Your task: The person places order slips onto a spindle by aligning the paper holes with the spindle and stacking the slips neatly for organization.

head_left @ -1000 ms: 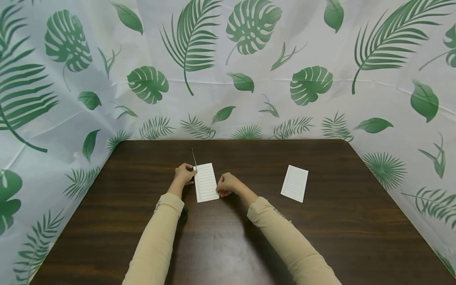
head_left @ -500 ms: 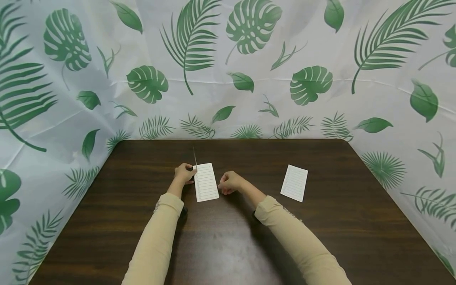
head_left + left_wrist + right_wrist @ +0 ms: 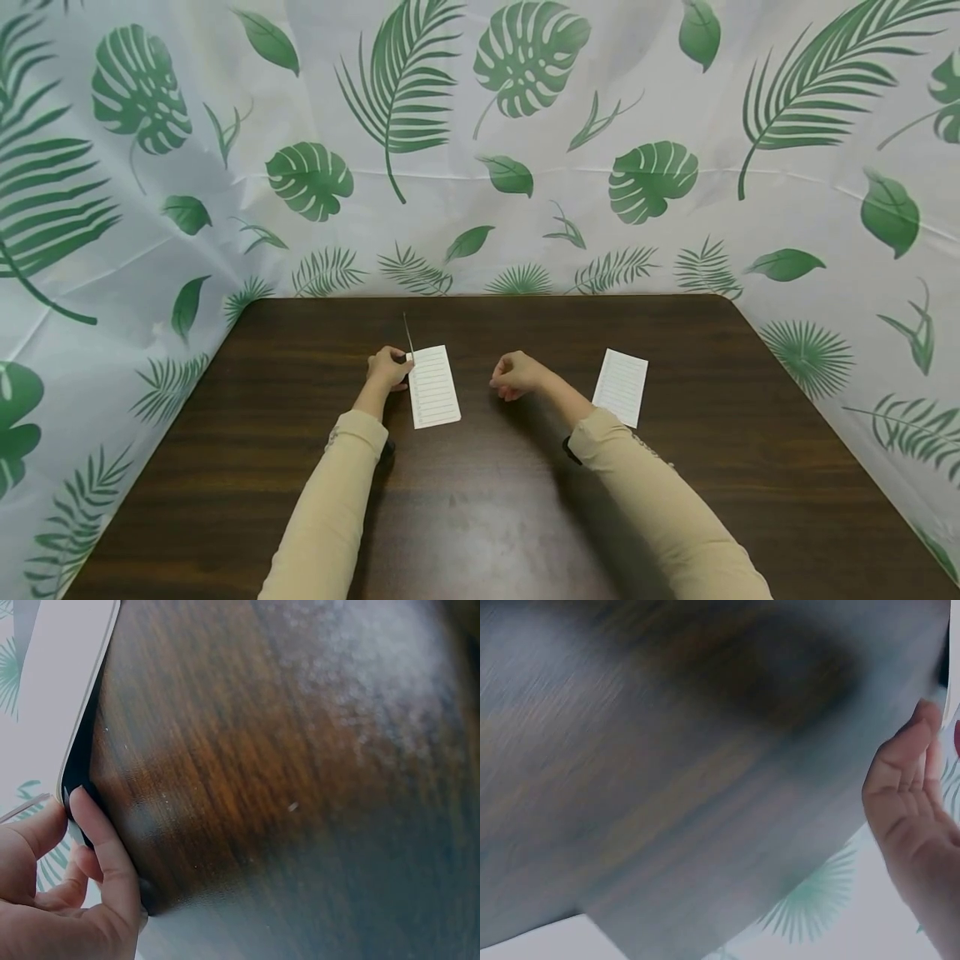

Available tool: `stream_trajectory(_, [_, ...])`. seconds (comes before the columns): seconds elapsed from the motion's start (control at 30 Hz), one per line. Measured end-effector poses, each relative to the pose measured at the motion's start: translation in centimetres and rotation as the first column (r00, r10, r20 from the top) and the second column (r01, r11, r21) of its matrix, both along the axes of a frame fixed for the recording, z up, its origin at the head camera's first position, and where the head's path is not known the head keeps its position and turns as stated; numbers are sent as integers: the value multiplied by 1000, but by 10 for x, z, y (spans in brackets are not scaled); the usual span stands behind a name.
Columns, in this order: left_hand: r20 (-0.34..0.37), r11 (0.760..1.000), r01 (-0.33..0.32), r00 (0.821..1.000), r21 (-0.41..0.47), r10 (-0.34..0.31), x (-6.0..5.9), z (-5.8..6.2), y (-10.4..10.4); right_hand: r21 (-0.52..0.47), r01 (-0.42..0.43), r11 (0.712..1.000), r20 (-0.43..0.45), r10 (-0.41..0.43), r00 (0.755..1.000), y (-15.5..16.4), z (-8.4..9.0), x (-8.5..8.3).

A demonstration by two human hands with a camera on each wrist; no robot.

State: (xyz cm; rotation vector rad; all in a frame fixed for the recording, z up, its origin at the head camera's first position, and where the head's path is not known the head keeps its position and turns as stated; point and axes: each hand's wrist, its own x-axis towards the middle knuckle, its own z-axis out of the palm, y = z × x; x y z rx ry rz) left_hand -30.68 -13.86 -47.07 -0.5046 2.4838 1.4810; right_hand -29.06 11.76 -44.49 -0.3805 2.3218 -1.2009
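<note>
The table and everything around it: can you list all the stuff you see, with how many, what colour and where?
table: one, dark brown wood, fills the lower middle of the head view.
lined paper slips: two, white; one lies by the left hand, the other lies to the right, partly behind the right forearm.
thin stick: one, pale and very slim, rises from the left hand; what it is cannot be told.
backdrop sheet: one, white with green leaf prints, behind and beside the table.
sleeves: two, beige, on both arms.
left hand: one, fingers pinch the stick at the slip's top left corner.
right hand: one, loosely curled, holds nothing, between the two slips.
</note>
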Motion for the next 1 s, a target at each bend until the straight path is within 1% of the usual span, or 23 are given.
stream_trajectory(0.03, [-7, 1000, 5, 1000, -3, -5, 4, 4, 1, 35, 20, 999, 15, -20, 1000, 0, 14, 8])
stream_trajectory(0.1, [-17, 1000, 9, 1000, -6, -9, 8, 8, 2, 18, -1, 1000, 19, 1, 1000, 6, 21, 11])
stream_trajectory(0.17, [-23, 1000, 11, 1000, -13, -11, 9, 8, 2, 4, -10, 1000, 37, 10, 999, 13, 26, 13])
stream_trajectory(0.3, [-23, 1000, 3, 1000, -20, -4, 8, 6, 1, -25, -12, 1000, 34, 12, 999, 28, 24, 10])
stream_trajectory(0.37, [-20, 1000, 0, 1000, -31, 0, 7, 5, 1, -38, -29, 999, 10, 29, 1000, 38, 21, 7])
stream_trajectory(0.4, [-20, 999, 0, 1000, -38, 0, 7, 5, 2, -77, -68, 995, -15, 67, 998, 47, 10, 0])
stream_trajectory(0.53, [-26, 998, 8, 1000, -61, -10, 8, 6, 1, -69, -96, 993, -58, 93, 994, 66, 8, -3])
stream_trajectory(0.6, [-26, 998, 12, 1000, -69, -14, 9, 7, 1, -41, -82, 996, -83, 78, 994, 75, 8, -3])
stream_trajectory(0.63, [-22, 997, 14, 1000, -72, -16, 9, 8, 1, 3, -46, 999, -84, 46, 995, 75, 19, 4])
stream_trajectory(0.73, [3, 997, 3, 1000, -71, -3, 6, 8, 2, 37, -7, 999, -127, 11, 992, 92, 22, 5])
stream_trajectory(0.77, [5, 997, -3, 1000, -72, 4, 3, 4, 2, 47, 2, 999, -141, 5, 990, 98, 23, 5])
stream_trajectory(0.8, [6, 997, -6, 1000, -73, 7, -3, -3, 0, 54, 13, 998, -154, -5, 988, 104, 24, 6])
stream_trajectory(0.83, [-8, 998, -2, 1000, -69, 1, -6, -9, -2, 62, 22, 998, -168, -11, 986, 111, 24, 6])
stream_trajectory(0.87, [-34, 997, -14, 999, -71, 12, -17, -24, -5, 72, 36, 997, -178, -23, 984, 117, 25, 5])
stream_trajectory(0.9, [-62, 997, -15, 998, -75, 11, -28, -43, -9, 87, 44, 995, -197, -27, 980, 123, 25, 5])
stream_trajectory(0.93, [-75, 997, -9, 997, -73, 4, -38, -57, -13, 101, 53, 993, -211, -31, 977, 128, 25, 5])
stream_trajectory(0.97, [-115, 997, -10, 993, -78, 1, -47, -73, -17, 116, 58, 992, -225, -30, 974, 133, 25, 5])
stream_trajectory(1.0, [-117, 997, -7, 993, -76, -2, -51, -78, -18, 132, 62, 989, -244, -28, 969, 138, 26, 5])
